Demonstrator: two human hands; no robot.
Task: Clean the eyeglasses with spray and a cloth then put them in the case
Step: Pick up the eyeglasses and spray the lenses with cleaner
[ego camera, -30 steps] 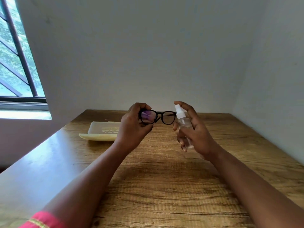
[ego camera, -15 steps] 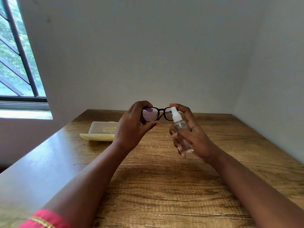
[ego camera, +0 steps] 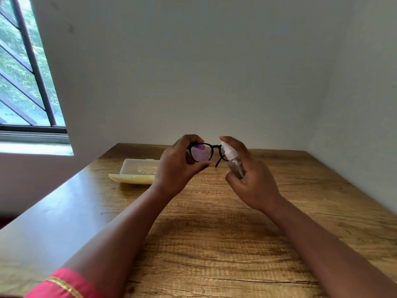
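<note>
My left hand holds the black-framed eyeglasses by their left lens rim, raised above the wooden table. My right hand grips a small clear spray bottle with a white nozzle, forefinger on top, right beside the glasses' right lens. The nozzle covers part of that lens. A cream eyeglass case lies open on the table behind my left hand. I see no cloth.
White walls close off the table at the back and on the right. A barred window is at the upper left. The table's left edge runs diagonally toward me.
The spray bottle has moved left and closer to the glasses, now overlapping the right lens. The glasses have tilted slightly in my left hand.
</note>
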